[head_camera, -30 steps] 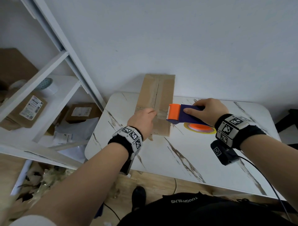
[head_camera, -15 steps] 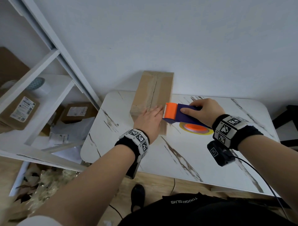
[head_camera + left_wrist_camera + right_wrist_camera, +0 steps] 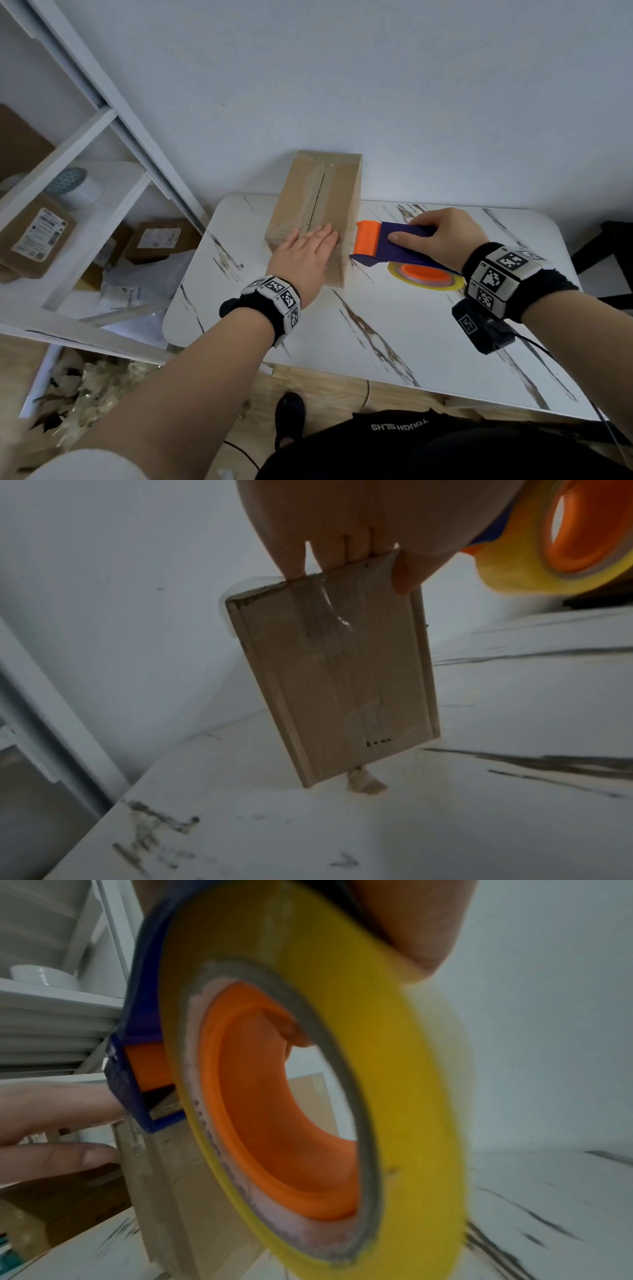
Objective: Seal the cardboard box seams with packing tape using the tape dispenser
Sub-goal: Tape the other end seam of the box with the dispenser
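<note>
While the left hand [image 3: 305, 253] is pressing flat on the box [image 3: 318, 205] on the surface [image 3: 394, 329], the right hand [image 3: 442, 236] is gripping the tape dispenser [image 3: 387, 243] beside it; top seam looks taped, other seams probably remaining.

Tape dispenser [image 3: 387, 245] right of cardboard box [image 3: 318, 205]

A narrow cardboard box [image 3: 335, 680] is seen standing on a white marble-patterned table [image 3: 377, 831], its near end face covered with clear, wrinkled tape. From twelve o'clock, the left hand [image 3: 359, 520] is laid over the box's top edge, straight fingers [image 3: 293, 561] pressed down. At two o'clock, a yellow tape roll [image 3: 514, 569] with an orange core is partly seen.
</note>
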`<act>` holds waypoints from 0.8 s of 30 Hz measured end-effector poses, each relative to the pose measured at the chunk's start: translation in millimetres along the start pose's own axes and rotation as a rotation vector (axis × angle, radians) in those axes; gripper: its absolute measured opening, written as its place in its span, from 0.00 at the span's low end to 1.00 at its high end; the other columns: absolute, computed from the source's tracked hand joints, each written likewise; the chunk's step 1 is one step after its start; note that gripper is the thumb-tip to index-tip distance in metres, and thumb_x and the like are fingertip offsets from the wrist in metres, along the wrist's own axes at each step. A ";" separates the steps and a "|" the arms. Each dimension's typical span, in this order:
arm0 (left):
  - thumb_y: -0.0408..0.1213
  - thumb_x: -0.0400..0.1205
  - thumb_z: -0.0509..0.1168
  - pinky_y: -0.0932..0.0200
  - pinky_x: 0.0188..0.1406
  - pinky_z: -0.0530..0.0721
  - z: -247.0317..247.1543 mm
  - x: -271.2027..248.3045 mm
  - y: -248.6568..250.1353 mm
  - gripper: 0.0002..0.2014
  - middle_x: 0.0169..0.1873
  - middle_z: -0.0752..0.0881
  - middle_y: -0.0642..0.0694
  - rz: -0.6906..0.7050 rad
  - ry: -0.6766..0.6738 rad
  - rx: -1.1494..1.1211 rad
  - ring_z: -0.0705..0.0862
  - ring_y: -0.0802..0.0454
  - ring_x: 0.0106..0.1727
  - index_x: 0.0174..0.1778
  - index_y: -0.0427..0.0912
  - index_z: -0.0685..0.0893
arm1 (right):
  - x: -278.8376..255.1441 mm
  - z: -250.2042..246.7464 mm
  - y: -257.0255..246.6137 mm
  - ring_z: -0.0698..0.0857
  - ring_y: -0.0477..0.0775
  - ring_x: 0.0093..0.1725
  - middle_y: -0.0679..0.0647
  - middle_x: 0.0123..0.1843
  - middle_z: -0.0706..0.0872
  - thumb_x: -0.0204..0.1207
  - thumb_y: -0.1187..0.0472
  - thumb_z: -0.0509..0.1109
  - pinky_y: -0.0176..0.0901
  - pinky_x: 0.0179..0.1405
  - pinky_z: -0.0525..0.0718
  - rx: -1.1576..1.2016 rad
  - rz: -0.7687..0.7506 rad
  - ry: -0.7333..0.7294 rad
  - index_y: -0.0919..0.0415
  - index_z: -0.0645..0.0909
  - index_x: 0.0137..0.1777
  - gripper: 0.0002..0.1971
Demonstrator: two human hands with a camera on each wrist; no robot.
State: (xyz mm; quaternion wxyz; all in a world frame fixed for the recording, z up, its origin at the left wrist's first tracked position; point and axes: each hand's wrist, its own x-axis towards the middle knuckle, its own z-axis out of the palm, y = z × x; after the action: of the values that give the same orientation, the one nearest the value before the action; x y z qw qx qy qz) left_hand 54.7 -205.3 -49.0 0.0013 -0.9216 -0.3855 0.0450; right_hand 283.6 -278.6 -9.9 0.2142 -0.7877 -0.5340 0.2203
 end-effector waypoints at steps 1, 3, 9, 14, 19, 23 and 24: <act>0.39 0.86 0.48 0.52 0.82 0.43 -0.9 0.4 -0.3 0.29 0.83 0.48 0.51 -0.002 -0.002 0.000 0.52 0.54 0.83 0.82 0.46 0.45 | -1.4 -2.9 4.1 0.85 0.52 0.43 0.48 0.41 0.88 0.67 0.39 0.71 0.48 0.46 0.83 0.006 0.007 -0.002 0.49 0.87 0.43 0.15; 0.40 0.86 0.49 0.53 0.82 0.43 -1.6 0.3 -0.1 0.29 0.83 0.49 0.51 -0.004 0.000 0.000 0.53 0.54 0.83 0.82 0.47 0.46 | -5.3 -7.2 13.6 0.85 0.52 0.43 0.48 0.41 0.89 0.67 0.39 0.71 0.51 0.48 0.85 -0.001 0.017 -0.004 0.49 0.87 0.43 0.15; 0.46 0.86 0.50 0.53 0.81 0.49 -4.2 0.4 4.0 0.25 0.81 0.60 0.51 -0.034 0.081 -0.118 0.61 0.55 0.80 0.80 0.47 0.59 | -9.6 -6.0 20.6 0.84 0.52 0.42 0.48 0.40 0.88 0.69 0.35 0.67 0.44 0.41 0.81 -0.119 0.029 -0.050 0.48 0.86 0.43 0.18; 0.54 0.84 0.51 0.51 0.50 0.76 -20.6 16.1 22.3 0.20 0.58 0.83 0.44 -0.241 0.147 -0.179 0.81 0.44 0.56 0.60 0.43 0.77 | 1.7 10.5 -2.1 0.81 0.54 0.42 0.50 0.40 0.85 0.71 0.34 0.63 0.41 0.38 0.73 -0.292 -0.007 -0.086 0.50 0.85 0.44 0.21; 0.49 0.80 0.61 0.49 0.49 0.79 -17.3 41.5 40.0 0.17 0.55 0.80 0.42 -0.390 0.201 -0.126 0.79 0.42 0.57 0.56 0.40 0.75 | 10.2 19.2 -16.1 0.82 0.56 0.41 0.51 0.37 0.84 0.70 0.35 0.61 0.37 0.28 0.67 -0.393 -0.009 -0.087 0.54 0.84 0.39 0.22; 0.38 0.80 0.61 0.48 0.48 0.80 -7.7 46.8 43.5 0.11 0.54 0.81 0.41 -0.450 0.235 -0.089 0.79 0.41 0.56 0.56 0.38 0.75 | 17.1 25.2 -28.2 0.80 0.56 0.38 0.50 0.30 0.76 0.71 0.35 0.61 0.36 0.26 0.65 -0.449 0.005 -0.085 0.55 0.77 0.34 0.23; 0.37 0.80 0.61 0.48 0.48 0.80 -6.9 46.9 44.9 0.10 0.54 0.81 0.41 -0.456 0.236 -0.089 0.79 0.41 0.56 0.55 0.38 0.75 | 17.7 25.8 -29.7 0.79 0.56 0.38 0.49 0.29 0.75 0.71 0.35 0.61 0.36 0.25 0.64 -0.453 0.015 -0.088 0.55 0.75 0.32 0.22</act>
State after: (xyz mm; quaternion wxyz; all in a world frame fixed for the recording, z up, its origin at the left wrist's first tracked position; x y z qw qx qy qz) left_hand 119.9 -203.3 -47.7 0.0158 -0.8088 -0.5822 -0.0813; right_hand 252.5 -249.3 -15.9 0.0069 -0.8094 -0.5726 0.1304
